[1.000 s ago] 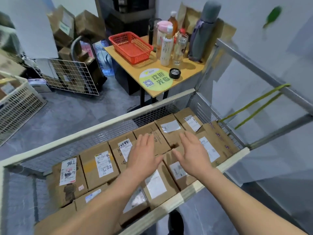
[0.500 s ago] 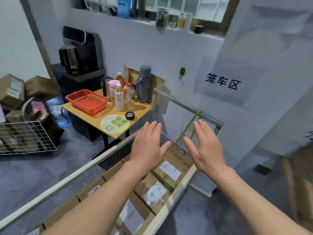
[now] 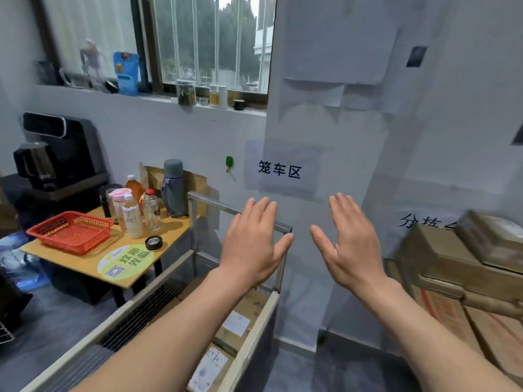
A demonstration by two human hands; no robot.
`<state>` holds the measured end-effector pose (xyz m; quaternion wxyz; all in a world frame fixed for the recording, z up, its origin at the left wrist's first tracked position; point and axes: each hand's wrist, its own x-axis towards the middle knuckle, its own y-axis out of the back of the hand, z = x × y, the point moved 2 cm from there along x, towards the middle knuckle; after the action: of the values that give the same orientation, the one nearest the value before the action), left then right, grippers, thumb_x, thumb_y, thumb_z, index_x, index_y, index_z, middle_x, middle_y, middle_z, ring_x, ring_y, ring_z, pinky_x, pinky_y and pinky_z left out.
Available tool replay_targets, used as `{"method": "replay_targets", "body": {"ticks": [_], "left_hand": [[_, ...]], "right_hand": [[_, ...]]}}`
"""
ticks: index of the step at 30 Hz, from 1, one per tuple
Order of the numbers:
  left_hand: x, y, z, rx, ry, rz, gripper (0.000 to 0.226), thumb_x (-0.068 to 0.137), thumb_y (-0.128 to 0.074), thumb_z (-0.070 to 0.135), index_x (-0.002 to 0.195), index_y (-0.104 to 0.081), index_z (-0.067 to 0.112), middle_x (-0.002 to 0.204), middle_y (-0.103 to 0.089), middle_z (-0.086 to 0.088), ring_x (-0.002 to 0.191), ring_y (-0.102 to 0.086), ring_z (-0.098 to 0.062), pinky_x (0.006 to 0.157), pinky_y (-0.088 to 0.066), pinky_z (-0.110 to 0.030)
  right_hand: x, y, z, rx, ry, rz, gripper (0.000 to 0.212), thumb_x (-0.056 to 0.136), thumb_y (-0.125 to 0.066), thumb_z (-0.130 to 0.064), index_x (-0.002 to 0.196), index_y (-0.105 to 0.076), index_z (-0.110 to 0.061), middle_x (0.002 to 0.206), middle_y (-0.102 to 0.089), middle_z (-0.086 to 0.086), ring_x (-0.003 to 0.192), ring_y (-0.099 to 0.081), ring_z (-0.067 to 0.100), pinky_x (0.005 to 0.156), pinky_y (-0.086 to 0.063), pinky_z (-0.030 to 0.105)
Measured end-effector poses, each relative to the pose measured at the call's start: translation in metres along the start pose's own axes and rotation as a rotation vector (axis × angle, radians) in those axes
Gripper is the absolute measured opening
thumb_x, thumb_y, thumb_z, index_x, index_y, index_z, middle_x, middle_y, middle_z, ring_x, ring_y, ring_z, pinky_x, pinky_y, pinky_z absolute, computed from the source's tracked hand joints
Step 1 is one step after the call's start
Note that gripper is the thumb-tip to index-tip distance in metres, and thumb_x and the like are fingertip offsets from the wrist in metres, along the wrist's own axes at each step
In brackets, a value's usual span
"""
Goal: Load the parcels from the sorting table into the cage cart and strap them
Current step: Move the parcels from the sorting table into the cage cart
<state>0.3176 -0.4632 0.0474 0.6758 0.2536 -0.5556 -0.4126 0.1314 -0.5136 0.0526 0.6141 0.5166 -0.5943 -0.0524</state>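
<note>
Two wide, empty grips show straight fingers: the left grip (image 3: 252, 246) hovers above the cage cart (image 3: 249, 345) holding labelled parcels (image 3: 236, 323), the right grip (image 3: 351, 244) near stacked cardboard boxes (image 3: 450, 264).

At the left a wooden tabletop (image 3: 76, 263) carries a red mesh basket (image 3: 70, 232), a cluster of drink bottles (image 3: 133, 219), a tall grey flask (image 3: 173, 188), a black tape roll (image 3: 153, 243) and a round green sticker (image 3: 126, 264). Jars (image 3: 186, 92) line the far windowsill (image 3: 158, 95).

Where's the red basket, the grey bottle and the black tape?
Red plastic mesh basket (image 3: 72, 232), head view, its bare floor.
Tall grey bottle (image 3: 173, 193), head view, its body.
Black tape roll (image 3: 153, 243), head view, its top.
</note>
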Motion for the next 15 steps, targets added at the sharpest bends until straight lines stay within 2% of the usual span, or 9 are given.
{"method": "replay_targets", "body": {"ticks": [3,6,11,15], "left_hand": [[0.017,-0.006,0.037,-0.001,-0.035,0.017,0.079,0.089,-0.024,0.065,0.147,-0.040,0.012,0.154,-0.038,-0.006,0.147,-0.027,-0.030,0.113,-0.032,-0.044],[0.035,-0.020,0.078,-0.045,-0.083,0.012,0.078,0.090,-0.028,0.063,0.142,-0.046,0.008,0.150,-0.045,-0.011,0.143,-0.034,-0.035,0.108,-0.038,-0.048],[0.059,-0.054,0.148,-0.089,-0.168,0.003,0.074,0.091,-0.032,0.060,0.139,-0.050,0.006,0.145,-0.050,-0.013,0.140,-0.039,-0.037,0.105,-0.041,-0.049],[0.072,-0.085,0.199,-0.132,-0.226,-0.020,0.072,0.091,-0.034,0.058,0.136,-0.052,0.004,0.142,-0.052,-0.015,0.136,-0.043,-0.040,0.103,-0.042,-0.050]], "right_hand": [[0.001,0.028,0.034,-0.024,-0.006,0.060,0.077,0.092,-0.042,-0.057,0.143,-0.048,0.001,0.150,-0.045,0.021,0.142,-0.040,0.036,0.115,-0.033,0.050],[-0.001,0.056,0.070,-0.071,-0.024,0.121,0.076,0.092,-0.043,-0.055,0.141,-0.050,0.002,0.148,-0.047,0.022,0.140,-0.042,0.037,0.114,-0.034,0.048],[-0.015,0.095,0.141,-0.135,-0.110,0.149,0.076,0.092,-0.042,-0.056,0.142,-0.049,0.000,0.150,-0.045,0.020,0.143,-0.038,0.035,0.114,-0.035,0.052],[-0.033,0.121,0.195,-0.193,-0.187,0.143,0.077,0.093,-0.039,-0.057,0.145,-0.046,-0.002,0.153,-0.042,0.019,0.145,-0.034,0.032,0.117,-0.028,0.046]]}}
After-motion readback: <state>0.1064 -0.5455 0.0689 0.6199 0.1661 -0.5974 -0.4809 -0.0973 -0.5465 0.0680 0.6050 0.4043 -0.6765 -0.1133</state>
